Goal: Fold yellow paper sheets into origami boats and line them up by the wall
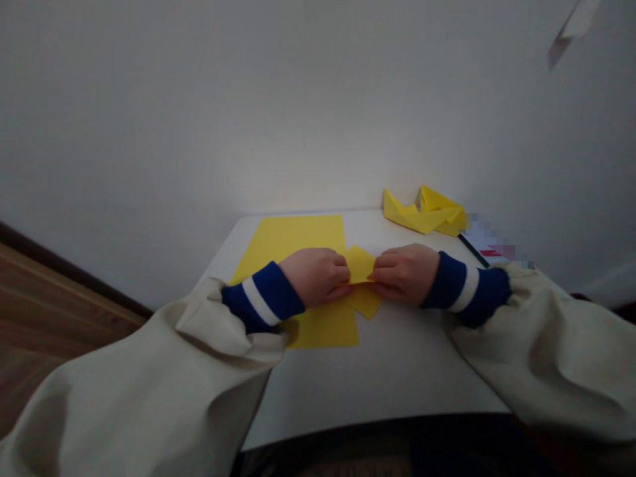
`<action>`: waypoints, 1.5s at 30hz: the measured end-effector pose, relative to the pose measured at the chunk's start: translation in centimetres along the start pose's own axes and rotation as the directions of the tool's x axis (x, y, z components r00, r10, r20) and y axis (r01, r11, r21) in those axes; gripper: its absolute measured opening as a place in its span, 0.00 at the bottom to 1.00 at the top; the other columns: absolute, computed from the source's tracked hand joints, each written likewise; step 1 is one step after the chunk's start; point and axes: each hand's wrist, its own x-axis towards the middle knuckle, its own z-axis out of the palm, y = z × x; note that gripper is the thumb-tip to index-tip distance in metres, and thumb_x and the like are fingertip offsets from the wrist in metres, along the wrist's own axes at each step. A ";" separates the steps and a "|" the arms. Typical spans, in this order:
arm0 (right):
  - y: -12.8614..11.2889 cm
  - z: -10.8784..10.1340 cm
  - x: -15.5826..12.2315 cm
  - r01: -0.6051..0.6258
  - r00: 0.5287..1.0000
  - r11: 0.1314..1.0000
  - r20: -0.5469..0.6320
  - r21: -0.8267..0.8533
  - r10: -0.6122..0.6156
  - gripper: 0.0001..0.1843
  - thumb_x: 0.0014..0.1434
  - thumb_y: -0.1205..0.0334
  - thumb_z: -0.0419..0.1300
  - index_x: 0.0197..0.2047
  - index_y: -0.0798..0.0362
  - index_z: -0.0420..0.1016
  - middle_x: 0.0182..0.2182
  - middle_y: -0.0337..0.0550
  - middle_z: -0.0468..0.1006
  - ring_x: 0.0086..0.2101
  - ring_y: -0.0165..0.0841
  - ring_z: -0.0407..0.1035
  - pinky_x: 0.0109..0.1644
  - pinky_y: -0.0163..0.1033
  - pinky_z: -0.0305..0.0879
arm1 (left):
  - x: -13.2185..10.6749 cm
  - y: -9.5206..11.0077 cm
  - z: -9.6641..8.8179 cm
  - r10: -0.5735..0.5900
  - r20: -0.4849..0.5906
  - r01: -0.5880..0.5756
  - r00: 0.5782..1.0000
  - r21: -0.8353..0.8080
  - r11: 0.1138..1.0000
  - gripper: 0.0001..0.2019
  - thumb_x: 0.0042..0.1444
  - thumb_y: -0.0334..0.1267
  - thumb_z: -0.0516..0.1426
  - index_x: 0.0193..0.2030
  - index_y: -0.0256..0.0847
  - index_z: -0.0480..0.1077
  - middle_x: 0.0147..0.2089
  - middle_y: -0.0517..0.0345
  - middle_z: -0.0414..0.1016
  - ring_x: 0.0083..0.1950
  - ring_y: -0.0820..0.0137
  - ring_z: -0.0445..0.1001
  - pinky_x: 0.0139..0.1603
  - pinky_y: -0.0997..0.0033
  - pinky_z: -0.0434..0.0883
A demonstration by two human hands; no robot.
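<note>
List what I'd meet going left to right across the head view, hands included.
Brown wooden surface → left hand → small folded yellow paper → right hand → partly blurred flat item with a red mark.

Left hand and right hand in facing pinches, forearms angled inward.

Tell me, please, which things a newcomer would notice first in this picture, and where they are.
Probably the small folded paper comes first, pinched between the left hand and the right hand over the middle of the white table. Next, the eye may go to the large yellow sheet beneath the left hand, then to the boat-like yellow folds at the table's back right, near the wall.
</note>
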 end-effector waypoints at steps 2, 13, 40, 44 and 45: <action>0.1 -0.1 -0.1 -0.053 0.998 0.999 0.021 0.007 0.053 0.15 0.60 0.60 0.49 0.29 0.55 0.73 0.26 0.44 0.74 0.25 0.28 0.62 0.28 0.36 0.51 | 0.1 -0.1 -0.2 -0.012 0.051 0.010 0.999 0.042 0.999 0.15 0.59 0.43 0.51 0.31 0.37 0.73 0.34 0.51 0.74 0.35 0.69 0.72 0.37 0.69 0.67; 1.1 -1.2 0.2 -0.203 0.960 0.971 0.220 0.129 0.171 0.07 0.51 0.65 0.54 0.27 0.54 0.72 0.27 0.43 0.74 0.26 0.29 0.64 0.30 0.35 0.55 | 0.0 0.8 -1.8 -0.285 0.217 0.252 0.934 0.168 0.953 0.16 0.57 0.42 0.52 0.28 0.35 0.75 0.32 0.48 0.75 0.30 0.65 0.72 0.27 0.69 0.62; 3.2 0.5 -1.1 -0.511 0.839 0.844 0.309 0.166 0.448 0.09 0.51 0.65 0.56 0.31 0.51 0.78 0.27 0.42 0.79 0.25 0.31 0.69 0.28 0.35 0.61 | -0.8 -0.8 -0.3 -0.471 0.206 0.475 0.858 0.032 0.879 0.13 0.54 0.45 0.52 0.35 0.46 0.76 0.32 0.55 0.76 0.31 0.66 0.72 0.27 0.71 0.59; 3.3 0.6 -1.1 -0.586 0.790 0.783 0.364 0.208 0.494 0.08 0.52 0.63 0.56 0.31 0.51 0.77 0.25 0.40 0.78 0.24 0.29 0.69 0.28 0.34 0.62 | -0.9 -1.3 0.1 -0.486 0.229 0.510 0.844 -0.059 0.858 0.12 0.53 0.45 0.52 0.34 0.45 0.76 0.30 0.57 0.76 0.29 0.69 0.70 0.26 0.73 0.58; 3.3 0.6 -1.1 -0.617 0.766 0.753 0.390 0.228 0.510 0.08 0.52 0.63 0.56 0.31 0.51 0.77 0.23 0.39 0.78 0.23 0.29 0.69 0.27 0.34 0.62 | -0.9 -1.4 0.2 -0.486 0.231 0.515 0.843 -0.085 0.853 0.12 0.53 0.44 0.52 0.33 0.44 0.76 0.29 0.58 0.76 0.29 0.70 0.70 0.26 0.73 0.58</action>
